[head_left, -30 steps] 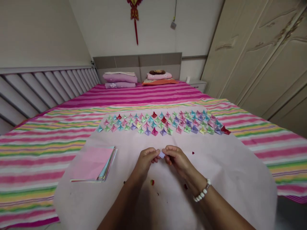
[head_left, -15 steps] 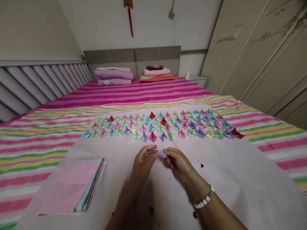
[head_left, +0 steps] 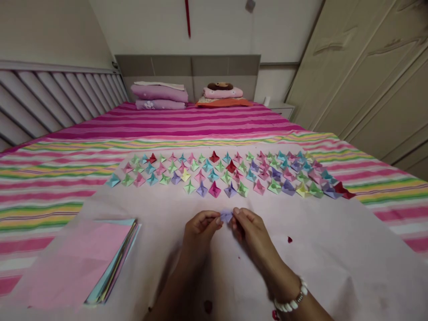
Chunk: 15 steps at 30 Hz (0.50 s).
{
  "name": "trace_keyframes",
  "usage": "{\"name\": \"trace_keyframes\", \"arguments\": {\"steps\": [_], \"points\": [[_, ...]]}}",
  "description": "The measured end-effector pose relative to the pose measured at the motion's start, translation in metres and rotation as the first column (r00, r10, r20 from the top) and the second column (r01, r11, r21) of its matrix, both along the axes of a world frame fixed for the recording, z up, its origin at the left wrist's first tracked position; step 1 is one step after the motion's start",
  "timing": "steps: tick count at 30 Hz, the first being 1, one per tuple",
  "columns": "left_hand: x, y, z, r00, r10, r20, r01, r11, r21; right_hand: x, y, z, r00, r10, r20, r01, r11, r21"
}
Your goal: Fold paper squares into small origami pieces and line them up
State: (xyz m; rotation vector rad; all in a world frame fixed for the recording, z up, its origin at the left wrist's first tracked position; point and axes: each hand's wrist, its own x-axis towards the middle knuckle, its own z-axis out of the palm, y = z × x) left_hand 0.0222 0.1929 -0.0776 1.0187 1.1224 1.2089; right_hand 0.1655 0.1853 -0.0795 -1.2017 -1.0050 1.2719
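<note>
Between my two hands is a small lavender piece of folded paper [head_left: 226,216], held just above the pale sheet [head_left: 167,249]. My left hand [head_left: 199,229] pinches its left end between thumb and finger. At its right end, my right hand [head_left: 250,227] grips it the same way; a white bead bracelet [head_left: 292,304] circles that wrist. Beyond my hands, several rows of folded paper boats [head_left: 214,189] in pink, green, blue, purple, yellow and red stand on the sheet. The exact folds of the lavender piece are too small to make out.
A stack of coloured paper [head_left: 83,258], pink on top, lies at left. Small dark red scraps [head_left: 290,239] are scattered near my right arm. The sheet covers a striped bedspread [head_left: 40,187]. Folded bedding [head_left: 160,94] sits by the headboard [head_left: 167,67].
My left fingers have closed on the lavender paper's left end; before, they were loosely apart beside it. The paper now shows a wider face. The view has tilted slightly down.
</note>
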Motion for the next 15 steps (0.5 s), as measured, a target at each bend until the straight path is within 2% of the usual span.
{"name": "trace_keyframes", "arguments": {"steps": [3, 6, 11, 15], "points": [[0.000, 0.000, -0.001, 1.000, 0.002, 0.005, -0.002, 1.000, 0.011, 0.004, -0.001, 0.000, 0.973, -0.136, 0.189, 0.091, 0.969, 0.228], [-0.001, 0.001, -0.003, 1.000, -0.008, -0.004, 0.008, 0.999, 0.045, 0.004, 0.000, 0.001, 0.960, -0.111, 0.258, 0.000, 0.920, 0.393], [-0.001, 0.001, -0.009, 0.999, -0.037, -0.022, 0.039, 0.993, 0.116, 0.001, 0.000, 0.000, 0.956, -0.066, 0.284, -0.071, 0.892, 0.447], [0.000, -0.001, -0.011, 0.977, 0.047, -0.206, 0.023, 0.945, 0.326, 0.001, -0.002, 0.000, 0.928, -0.098, 0.359, -0.089, 0.879, 0.469]]}}
